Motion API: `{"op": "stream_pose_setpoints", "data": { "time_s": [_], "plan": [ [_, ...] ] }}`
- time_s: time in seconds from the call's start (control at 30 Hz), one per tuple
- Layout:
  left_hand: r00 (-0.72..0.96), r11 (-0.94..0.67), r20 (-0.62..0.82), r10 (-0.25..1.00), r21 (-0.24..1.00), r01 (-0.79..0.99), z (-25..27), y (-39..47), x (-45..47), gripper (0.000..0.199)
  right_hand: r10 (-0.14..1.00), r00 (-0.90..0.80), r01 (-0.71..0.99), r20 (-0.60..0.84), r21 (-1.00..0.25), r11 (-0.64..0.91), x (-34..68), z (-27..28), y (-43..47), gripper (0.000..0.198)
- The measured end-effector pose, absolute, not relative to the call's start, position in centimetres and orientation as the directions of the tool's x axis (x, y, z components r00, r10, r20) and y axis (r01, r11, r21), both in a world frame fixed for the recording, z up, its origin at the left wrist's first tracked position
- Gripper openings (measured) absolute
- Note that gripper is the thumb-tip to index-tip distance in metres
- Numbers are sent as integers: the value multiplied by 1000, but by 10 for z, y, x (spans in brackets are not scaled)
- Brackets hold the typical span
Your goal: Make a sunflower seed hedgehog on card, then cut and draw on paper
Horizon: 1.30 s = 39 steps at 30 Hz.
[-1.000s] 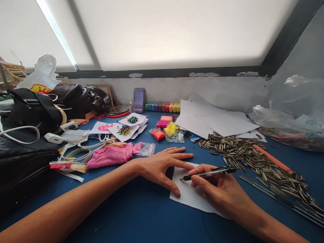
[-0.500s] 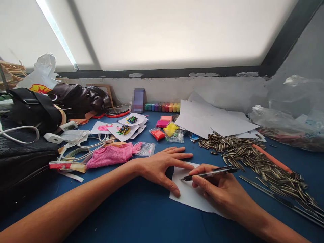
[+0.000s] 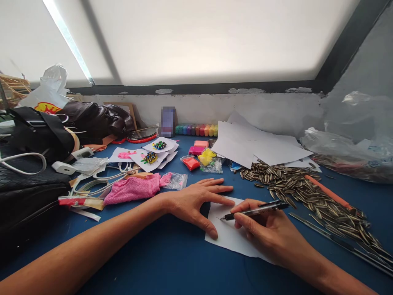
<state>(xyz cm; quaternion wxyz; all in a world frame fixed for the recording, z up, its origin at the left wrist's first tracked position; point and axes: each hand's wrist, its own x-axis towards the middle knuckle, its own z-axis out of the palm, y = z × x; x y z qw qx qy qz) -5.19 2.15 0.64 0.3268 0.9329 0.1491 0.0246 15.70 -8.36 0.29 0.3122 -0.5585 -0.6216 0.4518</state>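
Note:
A small torn-edged piece of white paper (image 3: 229, 241) lies on the blue tabletop in front of me. My left hand (image 3: 196, 203) rests flat with its fingers spread, the thumb and index finger touching the paper's left and upper edges. Between the fingers of my right hand (image 3: 267, 229) is a black pen (image 3: 254, 211), tilted, its tip at the paper near a short faint mark. Part of the paper is hidden under my right hand.
Sunflower seeds (image 3: 301, 192) are heaped on the right, beside an orange stick (image 3: 328, 191) and thin metal tools (image 3: 344, 241). Farther back are white sheets (image 3: 258, 141) and bagged coloured clay (image 3: 199, 157). A pink cloth (image 3: 133, 189), cables and bags (image 3: 33, 192) crowd the left.
The pen tip has shifted slightly to the right, and a short faint line now shows on the paper beside it. My left hand stays in place.

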Motion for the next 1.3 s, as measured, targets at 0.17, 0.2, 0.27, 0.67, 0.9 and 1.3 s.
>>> {"op": "stream_pose_setpoints", "data": {
  "time_s": [0.17, 0.2, 0.27, 0.67, 0.9, 1.3],
  "plan": [
    [953, -742, -48, 301, 616, 265, 6, 21, -52, 82, 978, -185, 392, -96, -920, -16, 159, 3, -84, 21],
    [952, -742, -50, 302, 615, 268, 5, 21, -52, 82, 978, -183, 387, -101, -922, -23, 160, 3, -83, 21],
    [951, -741, -54, 306, 614, 273, 4, 22, -52, 82, 978, -178, 379, -108, -925, -33, 160, 3, -83, 22],
    [951, -742, -44, 307, 615, 268, 3, 22, -53, 82, 975, -179, 409, -133, -911, -49, 162, 7, -85, 25],
    [949, -742, -54, 309, 611, 276, 1, 23, -52, 82, 976, -170, 416, -137, -908, -54, 162, 11, -85, 26],
    [950, -742, -46, 309, 613, 270, 4, 21, -52, 80, 971, -171, 371, -167, -924, -94, 164, 10, -84, 28]
  ]
}}
